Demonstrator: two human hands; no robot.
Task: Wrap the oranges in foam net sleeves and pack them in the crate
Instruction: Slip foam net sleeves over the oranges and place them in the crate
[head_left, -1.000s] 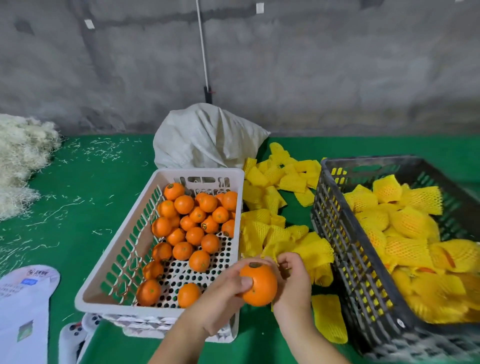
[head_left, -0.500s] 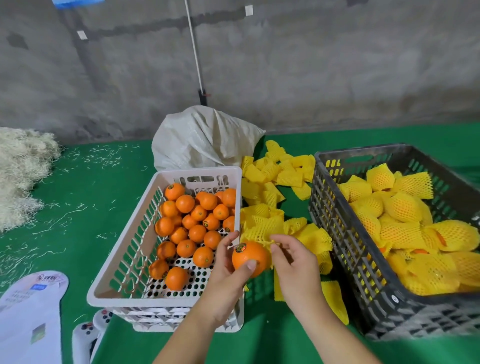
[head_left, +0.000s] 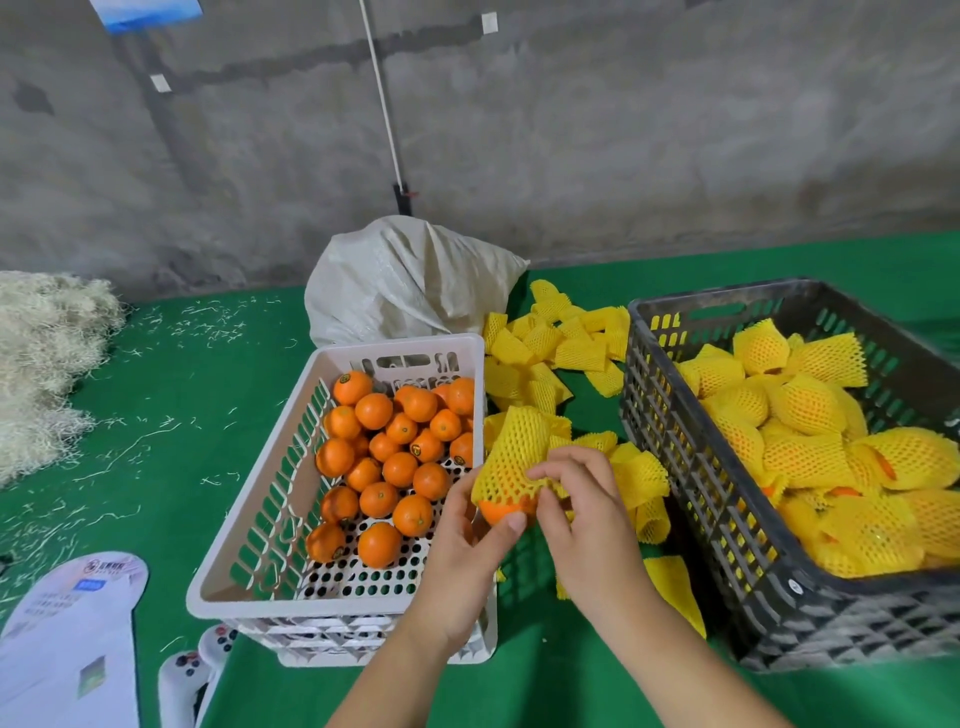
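Note:
My left hand (head_left: 462, 561) grips an orange (head_left: 501, 512) from below, between the two crates. A yellow foam net sleeve (head_left: 511, 460) covers the orange's upper part, and only its lower edge shows. My right hand (head_left: 584, 512) pinches the sleeve's right side. The white crate (head_left: 249, 525) on the left holds several bare oranges (head_left: 395, 457). The black crate (head_left: 691, 462) on the right holds several sleeved oranges (head_left: 810, 452).
Loose yellow sleeves (head_left: 550, 348) lie piled between and behind the crates. A white sack (head_left: 405, 280) stands behind the white crate. Pale straw (head_left: 41, 358) is heaped at the left. A printed white sheet (head_left: 67, 639) and white controllers (head_left: 192, 670) lie near the front left.
The bare orange in my left hand now has a yellow sleeve drawn over its top. My right hand moved from beside the orange onto the sleeve.

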